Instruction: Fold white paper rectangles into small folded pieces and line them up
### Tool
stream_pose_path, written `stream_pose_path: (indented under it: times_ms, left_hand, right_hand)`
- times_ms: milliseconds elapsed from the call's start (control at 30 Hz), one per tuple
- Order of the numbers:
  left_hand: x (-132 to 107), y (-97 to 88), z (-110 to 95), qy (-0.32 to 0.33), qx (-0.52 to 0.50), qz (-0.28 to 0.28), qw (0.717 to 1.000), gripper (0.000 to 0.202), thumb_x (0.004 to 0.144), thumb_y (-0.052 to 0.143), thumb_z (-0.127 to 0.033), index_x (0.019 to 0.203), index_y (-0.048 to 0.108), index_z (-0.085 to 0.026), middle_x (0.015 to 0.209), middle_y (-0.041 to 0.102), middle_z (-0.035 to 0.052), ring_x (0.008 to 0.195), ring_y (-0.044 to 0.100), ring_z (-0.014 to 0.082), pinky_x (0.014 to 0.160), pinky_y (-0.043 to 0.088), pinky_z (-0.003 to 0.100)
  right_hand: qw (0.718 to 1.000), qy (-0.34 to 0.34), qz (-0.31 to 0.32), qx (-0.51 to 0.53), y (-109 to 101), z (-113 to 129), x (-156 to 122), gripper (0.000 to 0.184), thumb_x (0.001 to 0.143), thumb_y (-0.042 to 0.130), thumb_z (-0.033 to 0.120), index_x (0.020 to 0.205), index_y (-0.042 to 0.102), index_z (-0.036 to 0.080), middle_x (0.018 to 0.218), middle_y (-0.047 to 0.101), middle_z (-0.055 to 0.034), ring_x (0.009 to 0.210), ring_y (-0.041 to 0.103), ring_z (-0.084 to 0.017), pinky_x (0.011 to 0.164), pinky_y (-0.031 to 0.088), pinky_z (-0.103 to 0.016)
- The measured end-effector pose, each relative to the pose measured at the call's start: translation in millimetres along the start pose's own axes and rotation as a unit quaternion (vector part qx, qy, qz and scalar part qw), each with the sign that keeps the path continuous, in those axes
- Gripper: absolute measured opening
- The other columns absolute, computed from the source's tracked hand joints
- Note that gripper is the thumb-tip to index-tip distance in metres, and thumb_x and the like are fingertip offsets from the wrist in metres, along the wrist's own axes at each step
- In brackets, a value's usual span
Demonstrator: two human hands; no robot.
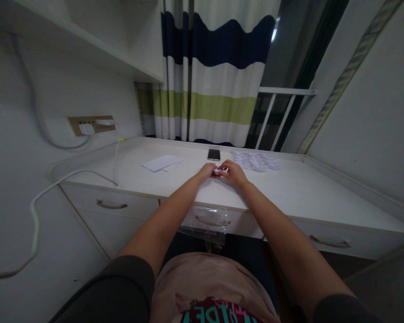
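Observation:
Both my hands meet over the middle of the white desk. My left hand point(207, 171) is closed on one side of a small piece of folded white paper point(217, 171). From the other side, my right hand point(233, 172) pinches the same paper with thumb and fingertips. The paper's exact shape is partly hidden by the fingers. Just to the right lie several small folded white paper pieces point(256, 161) in rows. Left of my hands rests a short stack of flat white paper sheets point(162, 163).
A dark phone point(214, 154) lies behind my hands on the desk point(289, 193). A white cable point(77, 172) runs over the left desk edge. Drawers with handles point(111, 204) line the front. A striped curtain point(222, 80) hangs behind, and a shelf point(121, 49) juts out at upper left.

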State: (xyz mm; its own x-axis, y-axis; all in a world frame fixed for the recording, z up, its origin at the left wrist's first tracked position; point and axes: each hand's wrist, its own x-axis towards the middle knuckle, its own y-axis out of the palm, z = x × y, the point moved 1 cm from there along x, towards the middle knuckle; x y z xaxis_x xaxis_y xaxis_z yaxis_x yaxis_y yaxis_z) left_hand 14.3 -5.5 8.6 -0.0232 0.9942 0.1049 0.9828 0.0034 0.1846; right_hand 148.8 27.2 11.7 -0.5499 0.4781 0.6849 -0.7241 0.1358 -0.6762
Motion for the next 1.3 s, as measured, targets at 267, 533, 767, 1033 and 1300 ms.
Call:
stream_pose_path:
  times_ms: [267,533,767,1033,1300]
  left_hand:
    - [1.1,-1.2,2.3,0.006,-0.001,0.009,1.000,0.016,0.071,0.048,-0.010,0.056,0.053,-0.012,0.049,0.056,0.0020,0.049,0.055,0.0106,0.057,0.047,0.023]
    - [-1.3,-1.0,-2.3,-0.010,-0.015,0.007,1.000,0.007,0.065,0.056,-0.005,0.060,0.059,-0.009,0.054,0.059,0.0027,0.049,0.052,0.0090,0.057,0.047,0.024]
    - [-4.9,-1.1,-4.7,-0.017,-0.017,0.003,1.000,0.009,0.068,0.053,-0.005,0.061,0.057,-0.009,0.056,0.060,0.0035,0.050,0.054,0.0103,0.064,0.049,0.028]
    - [-2.1,-1.8,-2.3,-0.014,-0.008,-0.004,1.000,0.011,0.072,0.049,-0.007,0.062,0.052,-0.012,0.051,0.055,0.0007,0.051,0.054,0.0110,0.069,0.050,0.033]
    - [-0.4,-2.1,0.2,-0.021,-0.006,0.030,0.999,0.015,0.075,0.047,-0.009,0.065,0.058,-0.009,0.057,0.062,0.0053,0.055,0.061,0.0134,0.065,0.050,0.028]
  right_hand:
    - [1.000,0.001,0.002,-0.011,-2.3,4.6,-0.3,0.022,0.082,0.055,0.035,0.074,0.067,0.019,0.078,0.061,-0.0057,0.068,0.054,-0.015,0.066,0.042,-0.028]
    - [0.998,-0.038,0.015,-0.054,-0.4,3.9,-1.4,0.015,0.076,0.064,0.032,0.082,0.065,0.019,0.081,0.060,-0.0056,0.074,0.054,-0.017,0.068,0.042,-0.028]
    - [0.998,-0.030,0.014,-0.050,0.4,2.0,-1.4,0.012,0.078,0.061,0.031,0.080,0.067,0.021,0.082,0.060,-0.0058,0.075,0.054,-0.017,0.066,0.044,-0.028]
    - [0.999,-0.012,0.017,-0.038,0.3,1.9,-1.4,0.017,0.081,0.057,0.031,0.076,0.069,0.020,0.081,0.061,-0.0058,0.074,0.055,-0.016,0.065,0.044,-0.028]
    - [0.999,0.005,0.009,-0.039,0.4,1.4,-0.3,0.019,0.083,0.053,0.025,0.072,0.067,0.018,0.078,0.062,-0.0064,0.072,0.055,-0.017,0.068,0.042,-0.028]
